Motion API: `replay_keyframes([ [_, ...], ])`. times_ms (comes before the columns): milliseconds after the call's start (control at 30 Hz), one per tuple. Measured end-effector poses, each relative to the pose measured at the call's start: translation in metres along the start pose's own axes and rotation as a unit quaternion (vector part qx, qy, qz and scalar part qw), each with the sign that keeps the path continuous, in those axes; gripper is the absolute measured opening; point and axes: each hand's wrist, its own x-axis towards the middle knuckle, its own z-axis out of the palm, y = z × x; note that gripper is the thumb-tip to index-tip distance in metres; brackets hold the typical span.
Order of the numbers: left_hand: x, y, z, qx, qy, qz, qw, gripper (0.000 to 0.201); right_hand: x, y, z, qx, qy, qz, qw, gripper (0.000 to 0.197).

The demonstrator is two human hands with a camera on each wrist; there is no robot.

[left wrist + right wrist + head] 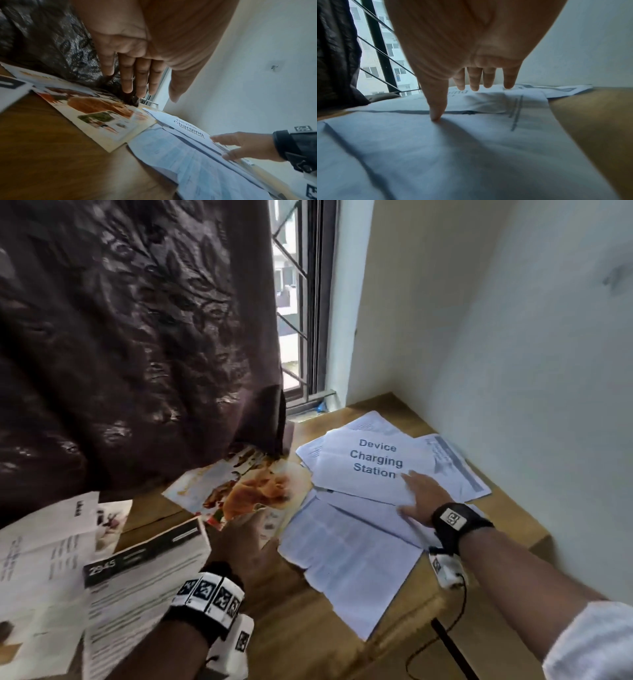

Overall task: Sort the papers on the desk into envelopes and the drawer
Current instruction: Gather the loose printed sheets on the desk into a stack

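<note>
Left-edge papers: a loose overlapping pile with a black-banded form on its right side; part of it runs out of view at the desk's near-left, so a careless sweep could, I judge, push sheets off.
Left hand: open, fingers straight and together, hovering just above the food leaflet without gripping it in the left wrist view.
Food leaflet risk: its far corner lies under the hem of the dark curtain; pulling it could snag or drag the cloth.
White sheets: several overlap, with the "Device Charging Station" sheet on top, all lying on the wooden desk.
Right hand: open and spread; the thumb tip presses a lower sheet and the fingers reach over the top sheet's near edge; nothing is pinched.
White-sheet risk: sliding with flat fingers may carry two sheets together or crease one, mixing the sort.
Containers: no envelope and no drawer appear in any view, so their contents cannot be told; every paper seen is on the desk.
</note>
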Motion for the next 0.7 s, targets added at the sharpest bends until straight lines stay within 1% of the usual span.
replay_keyframes([
  [67, 0.010, 0.010, 0.013, -0.017, -0.001, -0.017, 1.000, 0.074, 0.005, 0.013, 0.001, 0.001, -0.034, -0.001, 0.999, 0.092],
  [133, 0.018, 0.015, 0.024, -0.024, -0.020, -0.031, 0.999, 0.076, 0.008, 0.018, 0.003, -0.017, -0.041, 0.000, 0.999, 0.085],
  [200, 0.023, 0.018, 0.027, -0.046, -0.025, -0.049, 0.997, 0.070, 0.008, 0.014, 0.003, -0.052, -0.023, -0.005, 0.998, 0.067],
  [267, 0.028, 0.025, 0.028, -0.056, -0.013, -0.055, 0.997, 0.055, 0.006, 0.007, 0.000, -0.088, 0.004, -0.022, 0.996, 0.041],
  [300, 0.032, 0.030, 0.028, -0.054, -0.006, -0.054, 0.997, 0.051, 0.006, 0.004, -0.001, -0.101, 0.011, -0.024, 0.994, 0.034],
  [367, 0.038, 0.035, 0.031, -0.058, 0.000, -0.051, 0.997, 0.049, 0.006, 0.001, -0.005, -0.110, 0.022, -0.023, 0.993, 0.033],
  [433, 0.045, 0.035, 0.036, -0.065, 0.002, -0.058, 0.996, 0.048, 0.005, 0.000, -0.014, -0.088, 0.037, -0.020, 0.995, 0.033],
  [500, 0.050, 0.038, 0.038, -0.100, -0.011, -0.088, 0.991, 0.048, 0.002, -0.004, -0.023, -0.052, 0.058, -0.026, 0.997, 0.031],
  [533, 0.052, 0.038, 0.040, -0.141, -0.019, -0.107, 0.984, 0.048, -0.001, -0.010, -0.028, -0.036, 0.072, -0.035, 0.996, 0.029],
  [567, 0.052, 0.040, 0.039, -0.194, -0.031, -0.125, 0.973, 0.051, -0.006, -0.017, -0.031, -0.022, 0.094, -0.046, 0.994, 0.027],
  [600, 0.053, 0.043, 0.037, -0.247, -0.039, -0.136, 0.959, 0.059, -0.012, -0.026, -0.034, -0.007, 0.122, -0.062, 0.991, 0.025],
  [633, 0.052, 0.047, 0.034, -0.291, -0.044, -0.145, 0.945, 0.072, -0.019, -0.037, -0.036, 0.006, 0.150, -0.082, 0.985, 0.024],
  [700, 0.049, 0.049, 0.029, -0.372, -0.044, -0.162, 0.913, 0.097, -0.037, -0.063, -0.039, 0.032, 0.180, -0.130, 0.974, 0.021],
])
